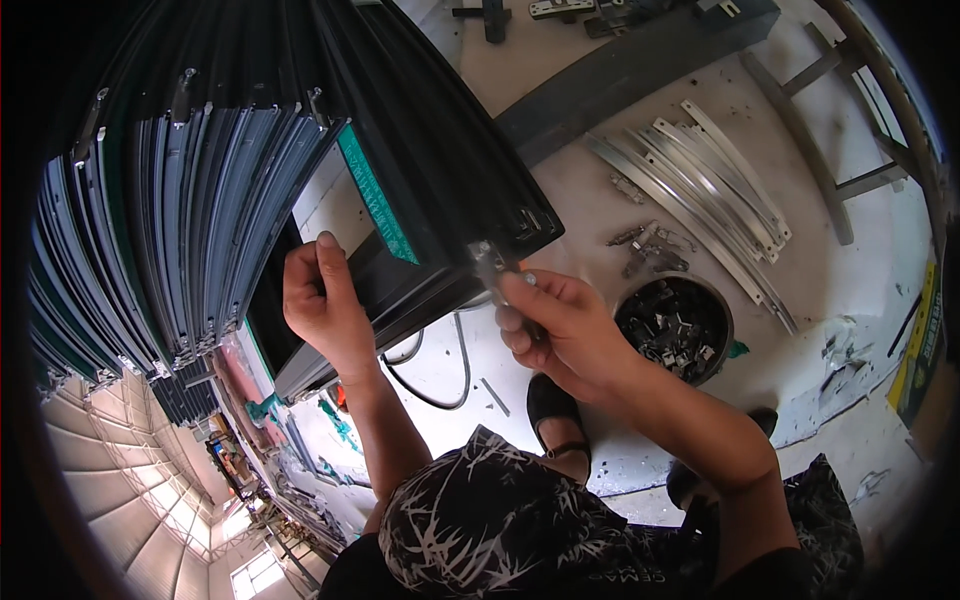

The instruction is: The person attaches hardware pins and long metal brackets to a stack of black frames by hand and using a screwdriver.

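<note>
A black window-type frame [455, 170] with a green strip [378, 198] along its inner edge lies in front of me. My left hand [328, 305] is closed at the frame's opening, thumb pressed to the curled fingers. Whatever it holds, if anything, is hidden. Beside the near right corner of the frame, my right hand [562, 325] is closed on a small silvery metal fitting [486, 262]. The fitting is smeared by motion, and whether it touches the frame cannot be made out.
Many stacked dark frames [190, 220] rise on the left. A round bowl [728, 340] of small metal and black parts stands to my right. Behind it lie curved-looking silvery metal strips [690, 185] and loose fittings [650, 248]. A dark beam [620, 90] crosses the far side.
</note>
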The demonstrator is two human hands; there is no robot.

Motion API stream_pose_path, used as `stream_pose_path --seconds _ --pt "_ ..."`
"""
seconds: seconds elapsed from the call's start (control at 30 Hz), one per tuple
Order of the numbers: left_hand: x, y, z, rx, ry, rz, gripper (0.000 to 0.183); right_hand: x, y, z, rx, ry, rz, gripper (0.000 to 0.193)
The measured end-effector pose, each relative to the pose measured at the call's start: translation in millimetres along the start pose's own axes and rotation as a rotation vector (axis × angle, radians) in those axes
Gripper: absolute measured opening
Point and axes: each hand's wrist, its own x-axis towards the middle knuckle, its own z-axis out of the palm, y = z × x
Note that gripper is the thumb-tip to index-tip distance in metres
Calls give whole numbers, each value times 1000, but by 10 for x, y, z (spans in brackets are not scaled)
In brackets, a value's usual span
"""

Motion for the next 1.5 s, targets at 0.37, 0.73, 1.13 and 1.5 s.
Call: stream_pose_path --seconds 0.37,0.73,1.13,1.5 --pt "5 -37 -2 20 5 22 24 -166 33 -11 -114 165 -30 22" --pt "-2 -27 48 -26 17 20 25 -179 -24 -73 -470 270 -171 16" --pt "-4 -15 59 15 46 41 26 -4 -125 -79 -1700 281 -1309 16" --pt "-3 -11 43 16 53 61 25 -96 -17 -54 -1871 249 -1495 16"
